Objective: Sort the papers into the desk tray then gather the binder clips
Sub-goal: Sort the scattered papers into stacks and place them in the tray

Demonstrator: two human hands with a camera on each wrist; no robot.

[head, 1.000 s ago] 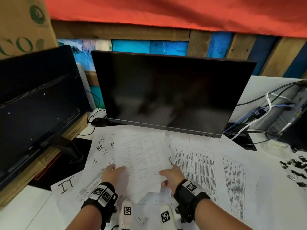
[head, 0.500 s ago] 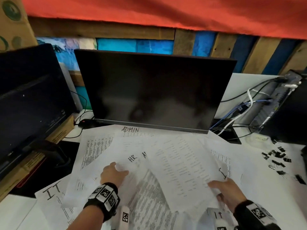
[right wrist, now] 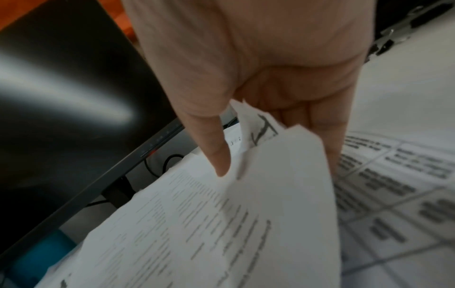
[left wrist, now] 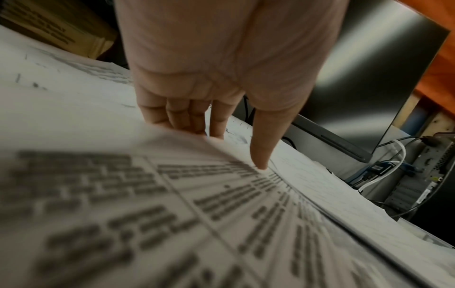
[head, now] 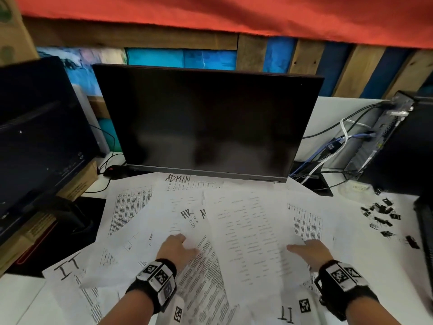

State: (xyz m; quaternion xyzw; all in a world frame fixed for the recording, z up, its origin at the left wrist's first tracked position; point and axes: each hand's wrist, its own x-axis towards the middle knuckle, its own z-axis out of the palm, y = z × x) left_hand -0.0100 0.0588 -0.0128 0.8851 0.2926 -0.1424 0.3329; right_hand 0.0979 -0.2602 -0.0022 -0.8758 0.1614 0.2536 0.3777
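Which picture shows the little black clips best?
The head view: the binder clips lie scattered on the white desk at the far right, beside the papers, all of them in sight. The right wrist view shows only a blurred dark bit at its top right edge, maybe one clip. The left wrist view shows none.

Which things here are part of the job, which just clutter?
Job:
- papers, spread over the desk, some marked ADMIN, HR, IT
- binder clips, scattered at the right
- left hand resting on the papers
- right hand holding a sheet's edge

Lying about:
- monitor
- second monitor
- cables
- computer case
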